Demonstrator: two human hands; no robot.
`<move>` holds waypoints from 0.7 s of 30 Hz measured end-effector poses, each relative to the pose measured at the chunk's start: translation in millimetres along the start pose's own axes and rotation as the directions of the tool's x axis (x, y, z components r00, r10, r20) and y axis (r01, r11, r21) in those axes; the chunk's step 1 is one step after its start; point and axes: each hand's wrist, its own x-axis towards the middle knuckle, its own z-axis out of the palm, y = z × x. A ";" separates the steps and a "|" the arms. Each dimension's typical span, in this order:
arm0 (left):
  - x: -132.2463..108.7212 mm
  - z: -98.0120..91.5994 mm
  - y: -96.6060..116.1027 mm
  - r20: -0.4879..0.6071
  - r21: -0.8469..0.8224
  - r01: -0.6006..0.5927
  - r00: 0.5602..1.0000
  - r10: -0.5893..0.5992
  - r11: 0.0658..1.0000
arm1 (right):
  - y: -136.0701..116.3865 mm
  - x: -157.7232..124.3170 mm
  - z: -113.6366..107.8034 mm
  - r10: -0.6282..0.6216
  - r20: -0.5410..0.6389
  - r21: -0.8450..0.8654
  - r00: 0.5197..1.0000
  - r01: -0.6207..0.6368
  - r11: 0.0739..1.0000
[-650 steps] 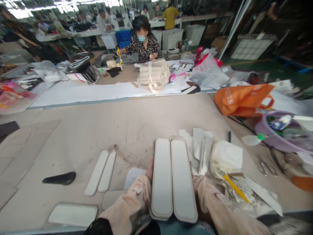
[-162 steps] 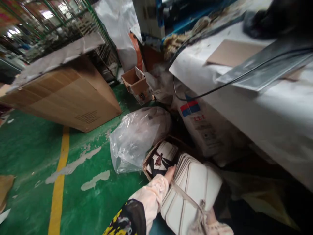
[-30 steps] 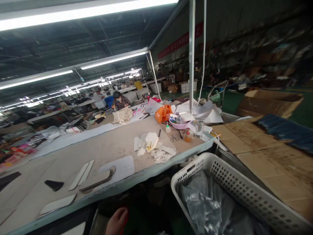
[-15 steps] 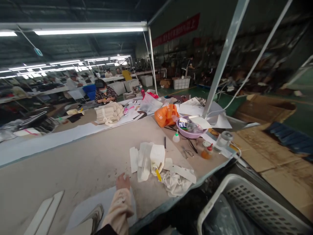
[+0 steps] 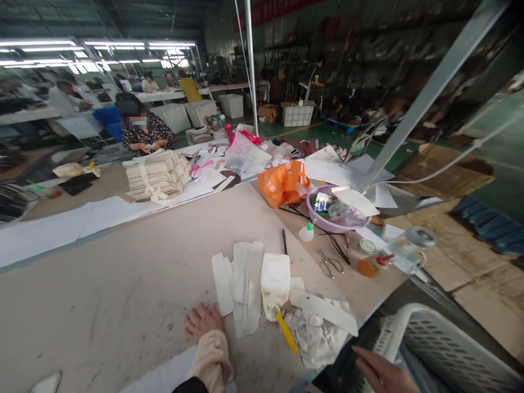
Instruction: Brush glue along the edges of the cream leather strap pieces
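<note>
My left hand [image 5: 203, 323] lies palm down on the table, its fingers a little spread and nothing in them. Just right of it are flat off-white strips [image 5: 248, 289]. Beside those stands a white plastic container [image 5: 275, 279] with a yellow-handled tool [image 5: 287, 332] leaning out of it. A crumpled white cloth [image 5: 317, 335] lies near the table edge under another pale strip [image 5: 325, 310]. At the bottom right my right hand [image 5: 382, 371] hovers by the basket, fingers stretched out, with nothing visible in it; its lower part is cut off.
A white plastic basket [image 5: 458, 344] stands below the table's right edge. Scissors [image 5: 331, 264], a glue bottle [image 5: 373, 266], a clear jar [image 5: 413, 243], a purple basin [image 5: 335, 224] and an orange bag [image 5: 282, 183] are further back. A person [image 5: 149, 131] sits across, behind stacked pieces [image 5: 158, 172].
The view has shifted down and to the left. My right hand has come in at the bottom right. My left hand now lies flatter, close to the strips.
</note>
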 end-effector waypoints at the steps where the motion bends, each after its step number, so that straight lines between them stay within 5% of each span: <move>1: 1.2 4.0 0.2 -0.017 0.033 0.000 1.000 0.001 0.999 | -10.6 25.3 -1.3 0.000 -0.030 0.016 1.000 0.001 1.000; 6: 6.6 14.0 3.7 0.021 0.044 0.039 0.999 -0.040 0.998 | -70.1 180.8 -13.4 0.055 -0.101 0.109 0.993 -0.044 0.993; 12: 10.6 28.0 -1.1 0.067 0.019 0.032 0.997 -0.033 0.999 | -133.9 354.2 19.6 -0.055 0.108 0.027 0.993 0.052 0.998; 16: 10.2 42.1 -10.8 0.070 0.020 0.016 0.997 -0.017 1.000 | -159.4 400.4 65.9 -0.047 0.223 -0.085 0.974 0.068 0.994; 21: 9.8 45.2 -12.1 0.071 0.075 0.036 0.997 -0.041 0.997 | -165.6 408.1 88.5 0.014 0.295 -0.195 0.956 0.045 0.980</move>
